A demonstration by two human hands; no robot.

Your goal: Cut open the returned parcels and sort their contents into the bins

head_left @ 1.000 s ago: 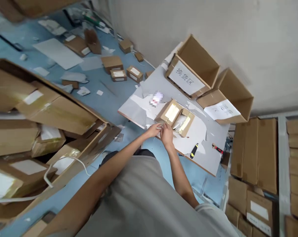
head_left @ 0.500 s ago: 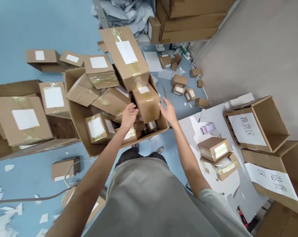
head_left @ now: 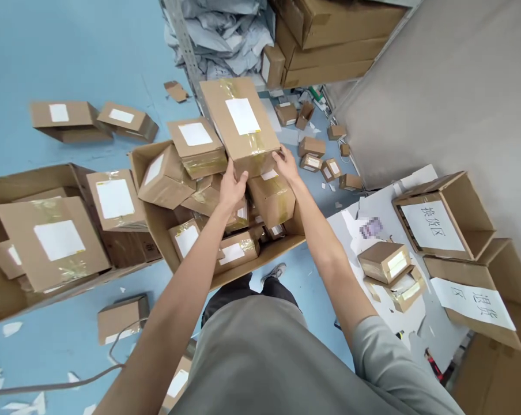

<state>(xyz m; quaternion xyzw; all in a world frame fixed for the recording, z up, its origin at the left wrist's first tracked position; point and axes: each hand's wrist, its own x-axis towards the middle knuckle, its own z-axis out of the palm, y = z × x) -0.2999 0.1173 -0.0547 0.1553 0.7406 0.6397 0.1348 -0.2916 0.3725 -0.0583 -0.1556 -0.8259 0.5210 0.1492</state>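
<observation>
A large taped cardboard box (head_left: 265, 151) with a white label rests slanted on top of the filled carton (head_left: 157, 239). My left hand (head_left: 233, 187) is closed on its near left corner, thumb on the front face. At the near right corner, my right hand (head_left: 287, 165) grips the same box. Just below it sits a smaller taped box (head_left: 274, 199), partly covered by the large one. To the left lies another labelled box (head_left: 200, 150), and several more boxes fill the carton, some hidden by my left forearm.
A second carton (head_left: 91, 268) of boxes stands left. On the right, a white table (head_left: 347, 230) bears an opened box (head_left: 405, 288), a box cutter (head_left: 434, 364) and two signed cartons (head_left: 480, 213). Shelving (head_left: 187, 46) stands ahead; small boxes and paper scraps litter the blue floor.
Both hands have moved forward from beside the smaller box and closed on the large box's near corners. The camera view has shifted, too.
</observation>
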